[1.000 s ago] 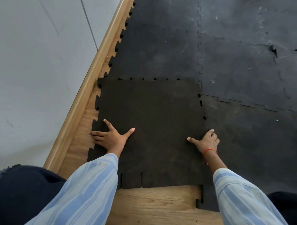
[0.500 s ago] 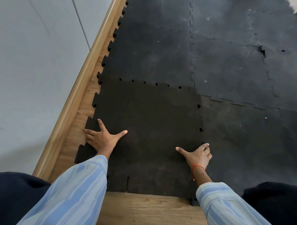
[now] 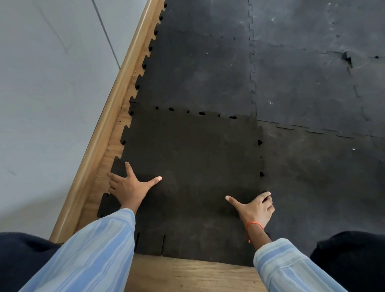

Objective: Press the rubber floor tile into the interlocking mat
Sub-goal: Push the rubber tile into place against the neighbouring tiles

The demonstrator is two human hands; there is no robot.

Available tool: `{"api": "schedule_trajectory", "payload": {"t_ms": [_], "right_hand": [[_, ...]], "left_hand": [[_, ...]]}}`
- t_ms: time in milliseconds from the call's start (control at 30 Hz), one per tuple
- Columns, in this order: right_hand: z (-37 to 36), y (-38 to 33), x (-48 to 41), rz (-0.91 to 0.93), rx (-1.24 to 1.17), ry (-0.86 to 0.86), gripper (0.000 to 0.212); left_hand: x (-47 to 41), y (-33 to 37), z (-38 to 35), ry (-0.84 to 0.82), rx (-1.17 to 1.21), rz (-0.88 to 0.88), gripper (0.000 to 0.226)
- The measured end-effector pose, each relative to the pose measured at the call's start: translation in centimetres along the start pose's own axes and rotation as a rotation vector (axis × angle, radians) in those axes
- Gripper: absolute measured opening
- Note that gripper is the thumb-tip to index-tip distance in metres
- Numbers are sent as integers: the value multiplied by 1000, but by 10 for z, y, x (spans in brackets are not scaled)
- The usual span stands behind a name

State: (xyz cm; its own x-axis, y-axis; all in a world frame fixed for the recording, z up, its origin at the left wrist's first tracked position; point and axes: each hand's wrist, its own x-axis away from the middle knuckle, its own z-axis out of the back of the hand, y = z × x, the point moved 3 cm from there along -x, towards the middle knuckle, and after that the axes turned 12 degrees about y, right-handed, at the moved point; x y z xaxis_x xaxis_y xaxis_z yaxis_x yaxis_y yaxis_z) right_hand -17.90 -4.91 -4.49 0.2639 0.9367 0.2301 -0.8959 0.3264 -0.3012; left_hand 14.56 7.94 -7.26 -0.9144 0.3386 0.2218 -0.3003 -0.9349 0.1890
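A dark brown-black rubber floor tile [image 3: 193, 159] with toothed edges lies flat at the near left corner of the black interlocking mat [image 3: 311, 80]. Its far edge and right edge meet the mat, with small dark gaps showing between some teeth. My left hand [image 3: 129, 187] rests flat, fingers spread, on the tile's left edge. My right hand [image 3: 256, 208] lies on the tile's right edge at the seam, thumb out and fingers curled down onto the joint. Neither hand holds anything.
A wooden skirting board [image 3: 113, 111] and grey wall [image 3: 41, 95] run along the left. Bare wooden floor [image 3: 194, 278] shows below the tile's near edge and in a strip on its left. My dark knees [image 3: 10, 261] frame the bottom corners. One mat seam [image 3: 347, 57] is lifted far right.
Both hands slid toward me along the tile's side edges. The tile's far and right seams have closed up against the mat, leaving smaller gaps.
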Motion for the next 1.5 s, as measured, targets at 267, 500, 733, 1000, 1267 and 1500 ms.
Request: {"api": "schedule_trajectory", "payload": {"t_ms": [267, 500, 733, 1000, 1267, 1500], "right_hand": [[5, -2, -4, -24, -87, -20, 130], [0, -7, -6, 28, -50, -27, 124], [-1, -7, -3, 29, -4, -54, 124], [-2, -9, -3, 27, -45, -80, 122], [-11, -5, 2, 73, 31, -56, 125], [-23, 5, 11, 127, 74, 79, 116]], "left_hand": [[-2, 1, -2, -1, 4, 24, 130], [-3, -3, -1, -7, 12, 38, 129], [-3, -5, -3, -7, 29, 40, 130], [-5, -6, 2, 5, 41, 44, 128], [-2, -1, -1, -24, 21, 33, 129], [5, 6, -1, -25, 33, 27, 127]]}}
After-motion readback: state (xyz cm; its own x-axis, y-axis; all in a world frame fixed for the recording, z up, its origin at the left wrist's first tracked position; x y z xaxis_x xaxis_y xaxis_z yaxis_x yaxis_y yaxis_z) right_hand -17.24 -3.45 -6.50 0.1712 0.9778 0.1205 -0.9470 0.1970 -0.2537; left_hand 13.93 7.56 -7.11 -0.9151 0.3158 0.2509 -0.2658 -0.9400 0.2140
